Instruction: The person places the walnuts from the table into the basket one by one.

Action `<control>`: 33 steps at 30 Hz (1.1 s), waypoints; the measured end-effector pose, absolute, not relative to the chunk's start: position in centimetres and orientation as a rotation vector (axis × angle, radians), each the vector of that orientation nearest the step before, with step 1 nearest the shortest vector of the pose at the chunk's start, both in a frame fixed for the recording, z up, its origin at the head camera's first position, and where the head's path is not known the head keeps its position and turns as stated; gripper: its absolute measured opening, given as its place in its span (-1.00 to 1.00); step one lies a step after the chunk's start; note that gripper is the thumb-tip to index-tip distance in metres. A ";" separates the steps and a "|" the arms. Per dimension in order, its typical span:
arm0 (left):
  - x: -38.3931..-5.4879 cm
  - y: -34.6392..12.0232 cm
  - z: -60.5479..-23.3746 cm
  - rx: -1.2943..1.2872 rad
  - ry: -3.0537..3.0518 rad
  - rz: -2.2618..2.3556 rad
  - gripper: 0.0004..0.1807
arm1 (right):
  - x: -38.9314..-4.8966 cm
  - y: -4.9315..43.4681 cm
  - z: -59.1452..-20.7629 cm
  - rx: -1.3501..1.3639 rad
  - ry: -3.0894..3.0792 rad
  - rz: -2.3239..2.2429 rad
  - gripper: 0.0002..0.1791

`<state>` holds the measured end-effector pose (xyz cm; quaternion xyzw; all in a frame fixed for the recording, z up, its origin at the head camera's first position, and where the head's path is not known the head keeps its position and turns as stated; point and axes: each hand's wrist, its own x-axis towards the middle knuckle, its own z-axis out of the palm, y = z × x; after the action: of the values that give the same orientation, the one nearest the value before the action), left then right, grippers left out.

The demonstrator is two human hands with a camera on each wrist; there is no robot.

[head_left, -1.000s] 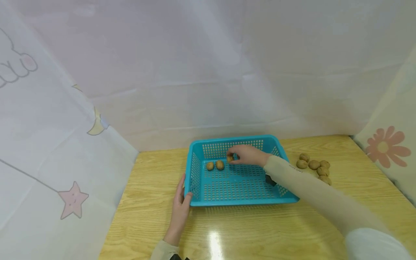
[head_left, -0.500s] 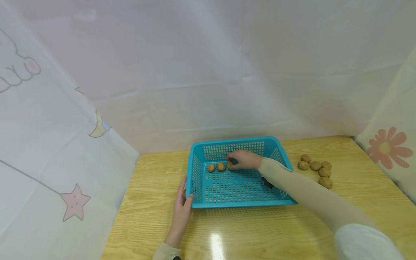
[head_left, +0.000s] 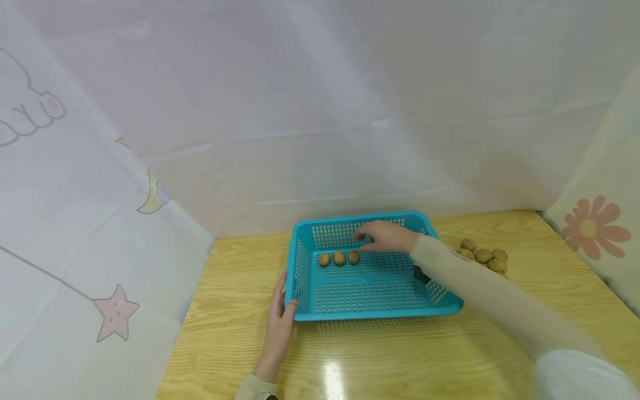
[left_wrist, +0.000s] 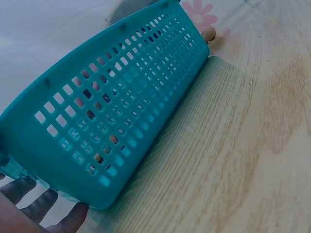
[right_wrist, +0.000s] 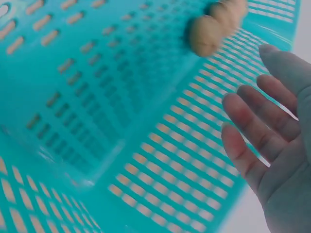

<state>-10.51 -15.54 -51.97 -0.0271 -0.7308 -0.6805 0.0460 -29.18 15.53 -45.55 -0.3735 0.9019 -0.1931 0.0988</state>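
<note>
A blue plastic basket (head_left: 375,317) with slotted walls stands on the wooden table. Inside it, a walnut (head_left: 354,256) lies at the right end of a short row, beside a middle walnut (head_left: 339,258) and a left walnut (head_left: 324,259). My left hand (head_left: 280,322) grips the basket's near left corner, thumb at the rim; in the left wrist view its fingers (left_wrist: 41,206) reach the outer wall. Above the basket, just right of the row, my right hand (head_left: 387,237) holds nothing. The right wrist view shows its fingers (right_wrist: 248,114) loosely bent and apart.
Several more walnuts (head_left: 483,255) lie in a loose group on the table (head_left: 240,278) to the right of the basket, partly behind the right sleeve (head_left: 480,283). A pale cloth (head_left: 300,111) with printed shapes hangs behind the table and along both sides.
My right hand set the third walnut down at the right end of the row and let it go, then rose slightly and moved right. The left hand stayed at the basket's corner.
</note>
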 end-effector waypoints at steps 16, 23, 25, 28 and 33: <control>-10.7 -15.2 -52.0 -0.069 -2.219 -2.038 -0.23 | -25.7 22.1 -39.3 -1.249 2.815 -0.640 -0.72; -10.5 -14.8 -52.0 -0.062 -2.212 -2.036 -0.23 | -23.3 28.0 -39.9 -1.102 2.872 -0.655 -0.69; -10.5 -14.8 -51.9 -0.041 -2.216 -2.036 -0.23 | -22.7 29.8 -40.3 -1.017 2.889 -0.666 -0.68; -10.4 -14.8 -51.9 -0.030 -2.218 -2.029 -0.23 | -21.9 32.2 -40.9 -0.906 2.915 -0.646 -0.66; -10.3 -14.7 -52.0 -0.030 -2.221 -2.023 -0.23 | -20.7 35.7 -42.3 -0.809 2.945 -0.595 -0.65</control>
<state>-10.30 -14.70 -51.96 -0.0100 -0.7376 -0.6716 0.0686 -20.71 35.72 -42.28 -0.2598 0.9464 -0.1911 0.0151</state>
